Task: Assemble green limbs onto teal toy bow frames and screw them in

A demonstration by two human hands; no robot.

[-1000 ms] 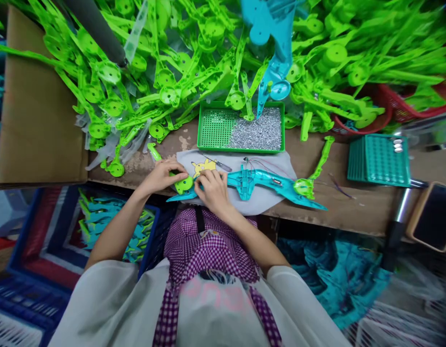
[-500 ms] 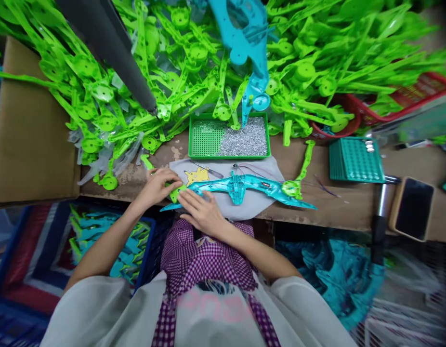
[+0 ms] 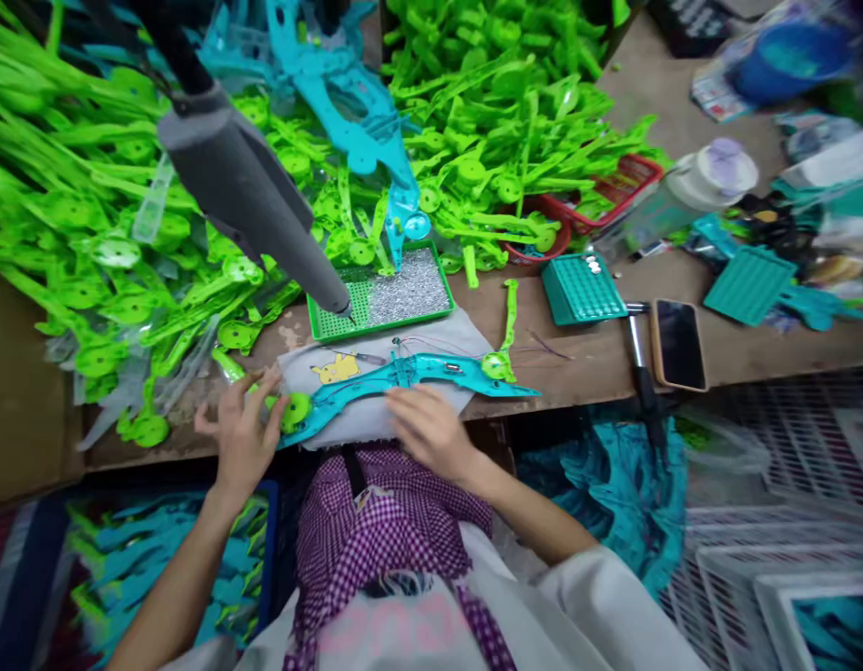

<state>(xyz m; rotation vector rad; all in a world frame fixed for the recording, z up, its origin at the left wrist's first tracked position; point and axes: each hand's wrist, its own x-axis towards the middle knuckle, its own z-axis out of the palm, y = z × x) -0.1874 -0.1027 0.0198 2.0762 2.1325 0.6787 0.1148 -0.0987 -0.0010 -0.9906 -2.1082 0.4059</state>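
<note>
A turquoise toy bow half (image 3: pixel 466 373), with thin wires inside, lies across a grey cloth (image 3: pixel 354 429) printed with a yellow cartoon figure. At its left end sits a lime-green arm piece (image 3: pixel 295 410); a second green arm piece (image 3: pixel 498 363) is on the right end. My left hand (image 3: pixel 239 429) is beside the left green piece, fingers spread and the thumb close to its round part; whether they touch is unclear. Slightly blurred, my right hand (image 3: pixel 431 433) hovers by the bow's middle, fingers stretched out, nothing seen in them. A thin screwdriver (image 3: pixel 362 358) lies on the cloth.
A grey hanging power screwdriver (image 3: pixel 264 205) points down over a green tray (image 3: pixel 326 312) of small screws. Piled green parts (image 3: pixel 466 168) fill the back. To the right are a teal basket (image 3: pixel 585 289), a hammer (image 3: pixel 637 345) and a phone (image 3: pixel 678 345).
My left hand has opened away from the green piece. My right hand has moved from that piece rightward to the bow's middle. The camera view has turned to the right.
</note>
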